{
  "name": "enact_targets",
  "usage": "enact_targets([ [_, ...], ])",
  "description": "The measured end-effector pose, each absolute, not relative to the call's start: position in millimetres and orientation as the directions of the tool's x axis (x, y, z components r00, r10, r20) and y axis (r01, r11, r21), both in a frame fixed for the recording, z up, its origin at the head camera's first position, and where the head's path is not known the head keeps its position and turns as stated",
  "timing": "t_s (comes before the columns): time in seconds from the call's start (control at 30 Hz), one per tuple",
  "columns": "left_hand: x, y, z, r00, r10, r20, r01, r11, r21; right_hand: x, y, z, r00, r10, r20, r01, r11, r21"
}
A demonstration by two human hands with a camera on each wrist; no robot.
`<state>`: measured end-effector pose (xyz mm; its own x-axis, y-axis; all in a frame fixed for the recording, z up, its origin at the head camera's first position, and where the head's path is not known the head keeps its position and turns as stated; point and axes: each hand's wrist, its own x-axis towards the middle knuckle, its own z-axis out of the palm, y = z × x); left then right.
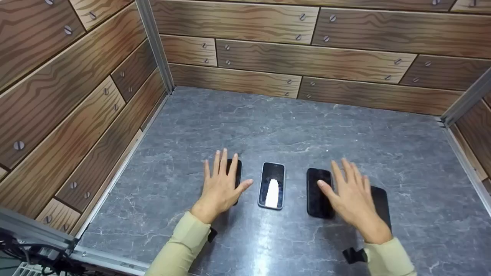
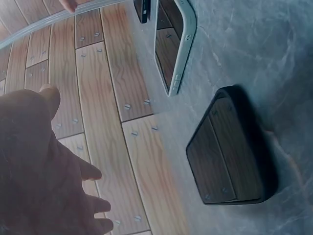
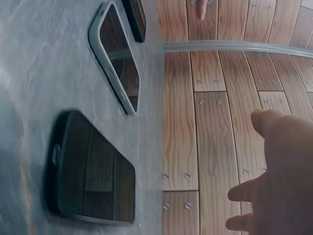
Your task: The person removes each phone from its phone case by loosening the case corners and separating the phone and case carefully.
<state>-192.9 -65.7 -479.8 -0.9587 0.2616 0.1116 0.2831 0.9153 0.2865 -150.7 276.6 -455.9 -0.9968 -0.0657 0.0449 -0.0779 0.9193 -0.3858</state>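
Observation:
My left hand (image 1: 219, 190), fingers straight and spread, hovers over a black phone (image 1: 238, 174) and partly covers it. In the left wrist view that phone (image 2: 232, 152) lies flat below the hand, apart from it. In the middle lies a phone in a pale case (image 1: 272, 185), its screen reflecting light. Held above the surface, my right hand (image 1: 353, 197) is spread out too. Its thumb overlaps another black phone (image 1: 319, 193) in the head view. Right of that hand lies a black flat thing (image 1: 380, 201), partly hidden. Neither hand holds anything.
All of these lie on a grey marbled tabletop (image 1: 245, 126). Wood-print panels (image 1: 245, 53) stand at the back and sides, joined by metal rails (image 1: 155, 46). Dark cables (image 1: 34, 249) hang beyond the front left corner.

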Motion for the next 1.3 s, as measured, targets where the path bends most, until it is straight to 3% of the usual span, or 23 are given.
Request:
enact_targets([
  [0.27,-189.1,-66.0,-492.1,-0.967,0.232,0.106,0.255,0.873,0.416,-156.1,249.3,-472.4,-0.968,-0.031,0.251,-0.160,0.841,-0.517],
  [0.57,-180.6,-68.1,-510.7,-0.972,0.182,0.149,0.234,0.814,0.531,-156.9,212.5,-492.5,-0.933,0.027,0.359,-0.233,0.714,-0.660],
  [0.93,-169.3,-77.6,-530.9,-0.988,0.057,0.147,0.132,0.804,0.579,-153.1,164.3,-504.2,-0.955,-0.017,0.297,-0.252,0.574,-0.779],
  [1.3,-170.4,-66.2,-539.8,-0.993,-0.017,0.118,0.050,0.836,0.546,-157.3,124.8,-520.9,-0.970,-0.180,0.165,-0.229,0.439,-0.869],
])
